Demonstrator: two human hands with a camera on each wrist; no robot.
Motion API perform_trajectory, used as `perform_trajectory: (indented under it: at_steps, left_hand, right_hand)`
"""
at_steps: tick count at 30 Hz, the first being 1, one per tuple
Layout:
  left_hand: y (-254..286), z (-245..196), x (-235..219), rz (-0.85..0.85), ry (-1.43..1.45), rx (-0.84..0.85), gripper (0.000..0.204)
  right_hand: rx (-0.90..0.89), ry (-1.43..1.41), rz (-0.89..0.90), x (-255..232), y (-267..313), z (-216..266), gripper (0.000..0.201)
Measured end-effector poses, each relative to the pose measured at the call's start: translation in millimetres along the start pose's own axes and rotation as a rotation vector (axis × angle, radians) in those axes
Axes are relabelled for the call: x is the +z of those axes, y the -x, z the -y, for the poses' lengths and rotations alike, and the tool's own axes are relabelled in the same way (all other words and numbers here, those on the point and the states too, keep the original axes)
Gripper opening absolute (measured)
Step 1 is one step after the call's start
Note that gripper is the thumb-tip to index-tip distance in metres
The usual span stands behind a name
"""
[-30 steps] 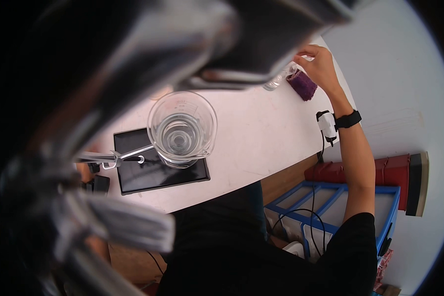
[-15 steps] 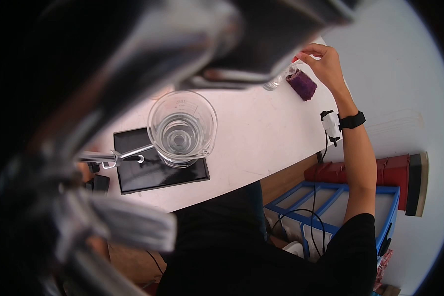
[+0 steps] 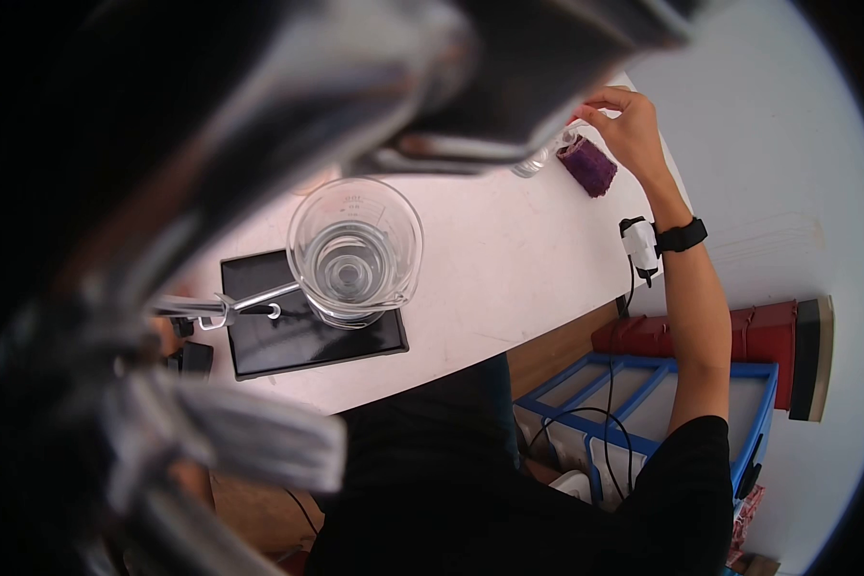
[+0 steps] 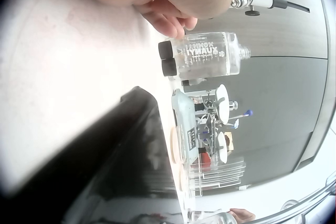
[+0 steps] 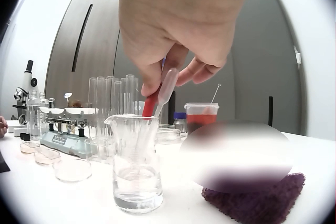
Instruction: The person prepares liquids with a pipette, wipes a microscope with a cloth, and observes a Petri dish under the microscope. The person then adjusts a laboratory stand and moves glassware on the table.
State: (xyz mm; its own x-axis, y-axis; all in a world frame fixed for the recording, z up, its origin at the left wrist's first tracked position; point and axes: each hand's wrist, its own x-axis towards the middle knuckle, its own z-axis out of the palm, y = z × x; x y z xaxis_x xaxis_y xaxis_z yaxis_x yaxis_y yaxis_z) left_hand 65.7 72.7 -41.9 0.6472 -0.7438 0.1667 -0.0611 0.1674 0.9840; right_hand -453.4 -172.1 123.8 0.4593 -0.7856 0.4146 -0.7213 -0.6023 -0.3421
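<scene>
My right hand (image 5: 178, 29) pinches a red rubber bulb (image 5: 150, 103), apparently a dropper's, over a small glass beaker (image 5: 137, 182) holding clear liquid. A translucent plastic pipette (image 5: 168, 87) leans in the same beaker. Beside it lies a rough purple chunk (image 3: 588, 167). My left hand (image 4: 168, 3) hangs low at the table in the left wrist view, fingers loosely curled and nothing visible in them; blurred metal parts mostly hide it in the head view. Nearby, a large glass beaker (image 3: 403, 230) of clear liquid stands over a black tray (image 3: 259, 350), next to a metal clamp rod (image 3: 264, 296).
Past the small beaker stand upright test tubes (image 5: 113, 95), a balance scale (image 5: 68, 140), petri dishes (image 5: 72, 170) and a tub of red liquid (image 5: 202, 113). Clear bottles (image 4: 207, 53) are close to my left fingers. A white plug adapter (image 3: 638, 245) sits by my right wrist.
My right hand has shifted slightly right, and the red bulb at its fingertips has come into sight. The left side, large beaker and purple chunk look the same.
</scene>
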Motion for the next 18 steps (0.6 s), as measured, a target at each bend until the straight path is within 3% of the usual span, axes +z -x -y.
perform_trajectory:
  at_steps: [18]
  left_hand:
    - [2.7, -0.9, 3.9, -0.021, 0.014, -0.015, 0.021]
  right_hand:
    - [0.030, -0.004, -0.021, -5.2, -0.2, 6.1, 0.014]
